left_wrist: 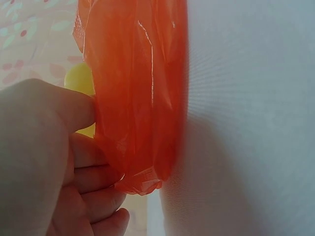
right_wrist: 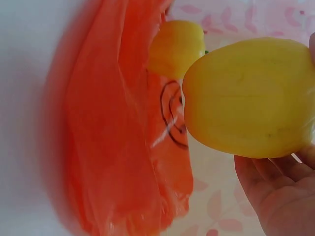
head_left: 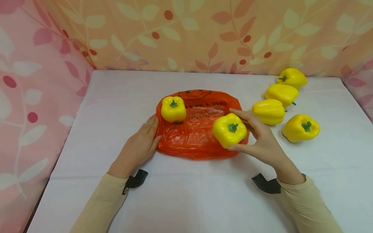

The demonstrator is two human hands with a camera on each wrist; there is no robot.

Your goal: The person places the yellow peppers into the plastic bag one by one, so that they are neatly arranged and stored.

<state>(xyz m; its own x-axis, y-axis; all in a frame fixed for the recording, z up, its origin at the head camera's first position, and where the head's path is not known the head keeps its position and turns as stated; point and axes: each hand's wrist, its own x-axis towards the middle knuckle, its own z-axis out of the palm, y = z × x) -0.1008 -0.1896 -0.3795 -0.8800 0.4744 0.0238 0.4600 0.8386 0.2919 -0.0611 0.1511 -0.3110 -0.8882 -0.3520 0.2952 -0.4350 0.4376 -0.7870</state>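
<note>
One red, crinkled thin-plastic bag (head_left: 195, 134), mouth spread, centre of frame

Hands: the right hand (head_left: 260, 137) grasps a glossy yellow, lobed bell pepper (head_left: 225, 131) between thumb and fingers, over the bag's right end. It is held by its sides, stem up, presumably to leave the underside free. The left hand (head_left: 141, 140) is unclenched, fingers laid along the bag's left edge and touching it, apparently to steady the light film.

Container: the bag rests on a white covered table (head_left: 186, 197) and bears dark printed lettering (head_left: 217, 104). A second yellow pepper (head_left: 175, 114), also stem up, sits at the upper left within the bag's outline; how deep cannot be told. Its weight may hold that end down.

Outside the bag: three yellow peppers (head_left: 267, 112) form a slanting row at the upper right of the frame. Another yellow pepper (head_left: 298, 129) lies near, lower right of the row. Their position appears to suit the right hand's reach.
</note>
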